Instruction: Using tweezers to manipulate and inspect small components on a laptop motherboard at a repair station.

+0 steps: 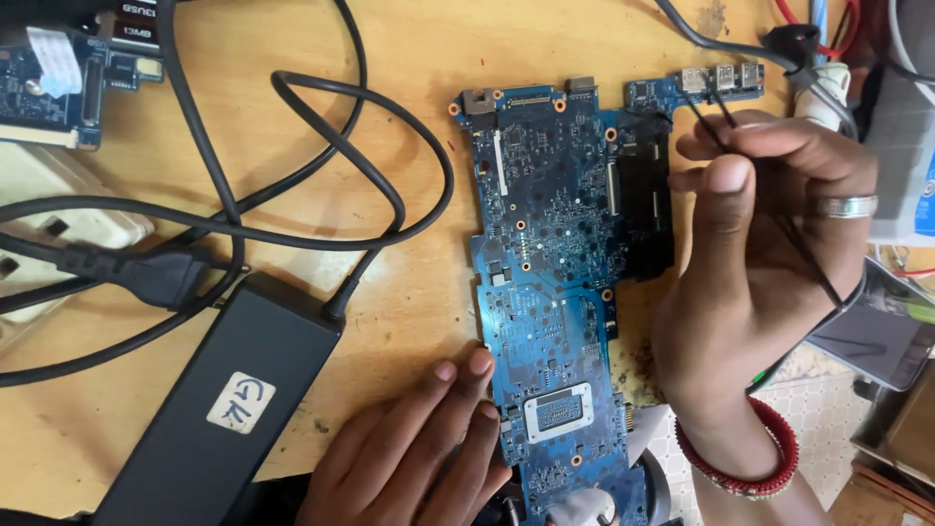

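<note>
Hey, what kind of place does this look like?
Probably an electronics repair bench: a bare blue laptop motherboard lies on a worn wooden table, beside a black power adapter and another loose circuit board.

a worn wooden tabletop (409, 58), pale tan and scuffed, fills the view beneath both hands. dark specks and small stains mark its surface between the hands, with more near the top edge above the right one. light falls evenly and soft, with faint shadows. to the right of the hands the wood ends, and a pale patterned surface (818, 419) shows below the edge.
</note>
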